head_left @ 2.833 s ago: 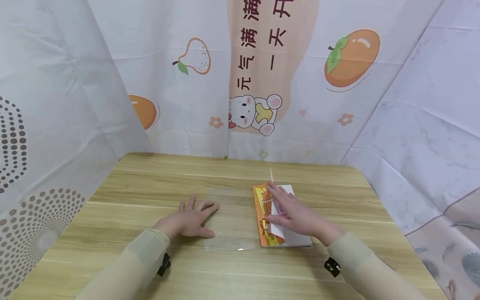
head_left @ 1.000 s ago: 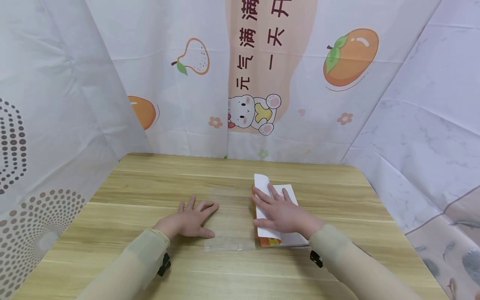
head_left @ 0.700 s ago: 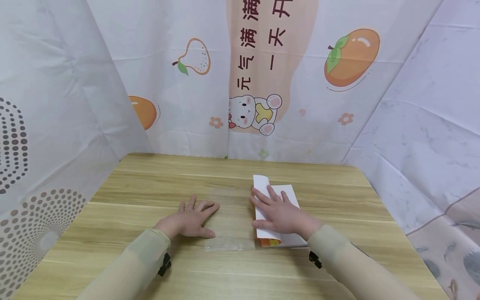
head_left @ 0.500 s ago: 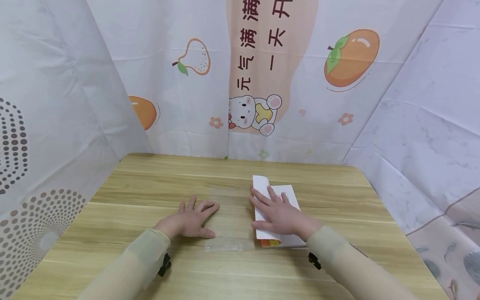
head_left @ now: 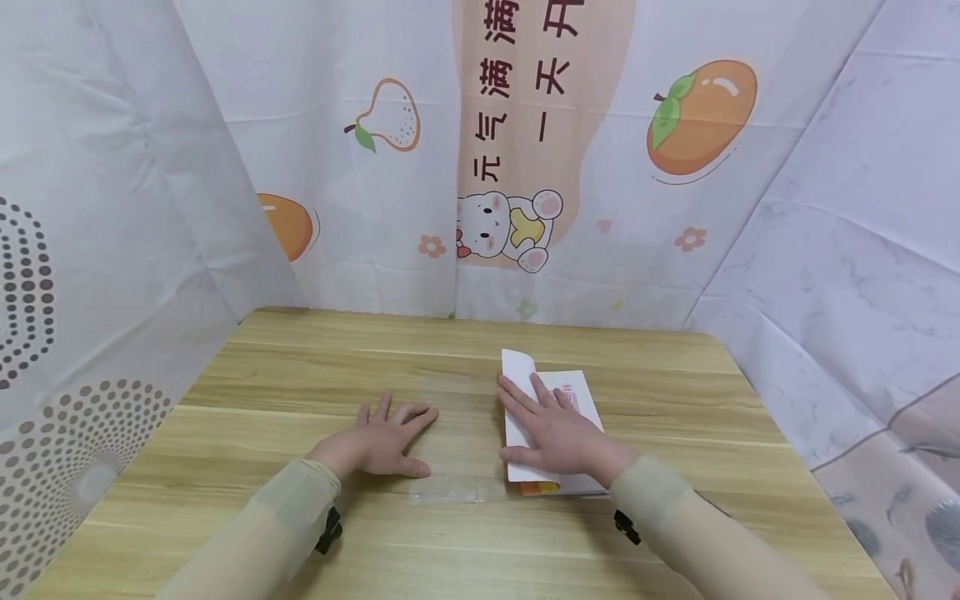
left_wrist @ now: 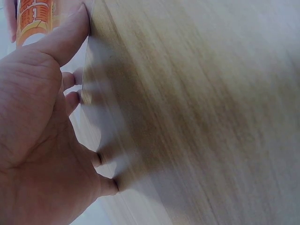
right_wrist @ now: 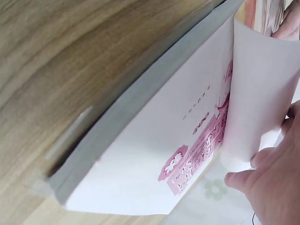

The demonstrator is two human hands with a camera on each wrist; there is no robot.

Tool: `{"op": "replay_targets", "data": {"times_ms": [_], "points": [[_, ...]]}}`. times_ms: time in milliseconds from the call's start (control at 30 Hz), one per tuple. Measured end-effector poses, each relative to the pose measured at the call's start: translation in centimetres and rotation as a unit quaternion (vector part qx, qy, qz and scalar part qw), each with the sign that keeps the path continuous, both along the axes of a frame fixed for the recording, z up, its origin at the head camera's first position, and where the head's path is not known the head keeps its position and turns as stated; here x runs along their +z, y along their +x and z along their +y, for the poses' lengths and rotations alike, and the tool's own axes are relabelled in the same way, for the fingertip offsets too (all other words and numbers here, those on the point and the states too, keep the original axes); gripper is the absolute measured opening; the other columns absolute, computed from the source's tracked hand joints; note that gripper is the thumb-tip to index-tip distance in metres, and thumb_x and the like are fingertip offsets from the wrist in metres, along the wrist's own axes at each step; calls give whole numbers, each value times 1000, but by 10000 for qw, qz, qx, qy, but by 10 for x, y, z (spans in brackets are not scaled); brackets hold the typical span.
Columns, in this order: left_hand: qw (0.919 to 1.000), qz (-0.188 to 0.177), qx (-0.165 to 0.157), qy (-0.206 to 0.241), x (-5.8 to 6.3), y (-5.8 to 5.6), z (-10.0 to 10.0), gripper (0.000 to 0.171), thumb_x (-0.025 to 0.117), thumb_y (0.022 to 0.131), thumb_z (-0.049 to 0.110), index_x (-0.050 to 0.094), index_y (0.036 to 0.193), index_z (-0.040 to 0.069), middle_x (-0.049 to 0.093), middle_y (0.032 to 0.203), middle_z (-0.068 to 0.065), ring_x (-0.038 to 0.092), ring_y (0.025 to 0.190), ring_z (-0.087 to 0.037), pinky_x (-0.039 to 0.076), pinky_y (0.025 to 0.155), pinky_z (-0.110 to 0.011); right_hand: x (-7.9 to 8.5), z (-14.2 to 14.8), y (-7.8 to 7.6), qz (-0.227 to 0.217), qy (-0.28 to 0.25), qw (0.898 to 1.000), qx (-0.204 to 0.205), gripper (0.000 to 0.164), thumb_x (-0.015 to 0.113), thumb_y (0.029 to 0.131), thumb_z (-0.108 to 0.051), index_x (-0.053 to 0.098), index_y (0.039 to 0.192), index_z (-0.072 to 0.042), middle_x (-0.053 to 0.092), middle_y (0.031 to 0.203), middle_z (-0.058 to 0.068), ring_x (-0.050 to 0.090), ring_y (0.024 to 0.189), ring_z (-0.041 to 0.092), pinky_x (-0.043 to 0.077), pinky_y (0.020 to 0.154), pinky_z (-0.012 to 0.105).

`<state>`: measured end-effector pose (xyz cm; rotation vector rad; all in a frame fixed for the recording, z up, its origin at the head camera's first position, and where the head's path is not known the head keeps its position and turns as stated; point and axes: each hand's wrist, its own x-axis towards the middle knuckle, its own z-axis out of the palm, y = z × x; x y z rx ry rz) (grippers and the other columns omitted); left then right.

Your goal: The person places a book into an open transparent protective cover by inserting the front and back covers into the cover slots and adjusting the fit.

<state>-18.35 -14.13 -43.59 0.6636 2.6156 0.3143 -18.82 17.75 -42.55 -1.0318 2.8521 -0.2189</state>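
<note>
Left hand (head_left: 382, 442) spread, fingertips down at the 9 o'clock edge of a clear plastic sheet (head_left: 461, 487) on the table (head_left: 300, 358). Book (head_left: 587, 400) at the sheet's 3 o'clock; right hand (head_left: 558, 437) spread over its curled-back cover (head_left: 517, 363), white side up; no pinch seen. Risks, as judged: cover springs back toward 3 o'clock if the right palm lifts; too hard a press creases it at the bend; thin sheet slides or rucks if left fingertips ease off. Whether sheet joins book, cannot tell.
</note>
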Motion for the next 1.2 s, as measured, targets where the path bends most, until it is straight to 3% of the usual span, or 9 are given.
{"op": "replay_targets", "data": {"times_ms": [267,500,733,1200], "points": [[10000,-30,12,17,2,1,0,88,62,95,60,22,165,24,17,169,-2,-1,149,-60,7,111,-81,-4,-1,-2,90,16,9999,66,94,54,98,-63,15,165,-12,4,173,4,9,154,48,23,119,66],[10000,-60,40,14,2,2,1,88,63,95,59,22,165,24,16,169,-1,-2,150,-60,6,112,-81,-2,-2,0,-40,103,9999,43,92,49,97,-70,19,165,-16,11,172,-2,4,156,43,17,119,69],[10000,-32,59,-42,2,1,1,88,62,94,61,22,164,25,16,169,0,0,150,-60,6,112,-81,-2,-5,3,-197,57,9998,-53,87,52,97,-67,22,165,-20,12,172,-3,1,154,51,14,115,76],[10000,31,49,-73,-1,0,1,89,62,93,62,23,164,26,18,168,1,2,150,-60,8,111,-81,-4,-8,5,-56,298,9995,129,83,50,96,-70,36,160,-20,20,171,-4,5,154,50,18,118,71]]}}
